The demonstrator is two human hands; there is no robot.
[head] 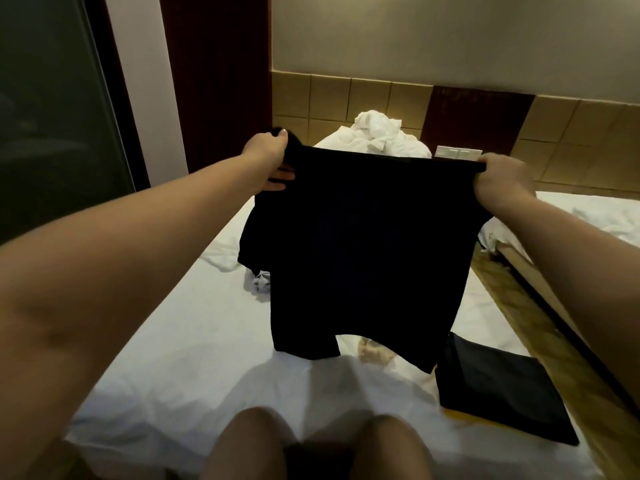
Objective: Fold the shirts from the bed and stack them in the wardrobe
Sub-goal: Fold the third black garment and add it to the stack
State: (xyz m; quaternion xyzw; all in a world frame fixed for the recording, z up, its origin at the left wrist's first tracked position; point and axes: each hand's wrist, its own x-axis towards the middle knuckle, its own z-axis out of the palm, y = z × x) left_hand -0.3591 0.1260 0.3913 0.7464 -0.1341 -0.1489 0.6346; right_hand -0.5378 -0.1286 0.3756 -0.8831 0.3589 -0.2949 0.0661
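Dim bedroom, white bed sheet [166, 358] nearest, two bare knees [249, 441] at its near edge. Just beyond the knees and well below the right-hand grip, a folded dark shirt [498, 389] lying flat on the sheet, a yellow edge showing under its near side. Both bare arms stretched forward, nearly straight, set wide apart. Between the two grips, a black shirt [363, 254] held up and spread, hanging straight down over the bed, lower edge down near the sheet; contact there not clear. At one upper corner, left hand [266, 157] pinching the cloth, thumb on top with the nail showing, fingers curled beneath, a bunch of fabric sticking out past the thumb. At the opposite upper corner, right hand [502, 181] clenched in a fist round the cloth, back of the hand toward the camera. Below the left grip, beside the hanging cloth, a small pale crumpled cloth [261, 280] on the sheet. Beyond the taut top edge, a heap of white bedding [377, 133] at the head of the bed, a white switch plate [457, 153] just past the right grip, then tiled wall [329, 98]. Farther out beyond the right hand, a second white bed [588, 213].
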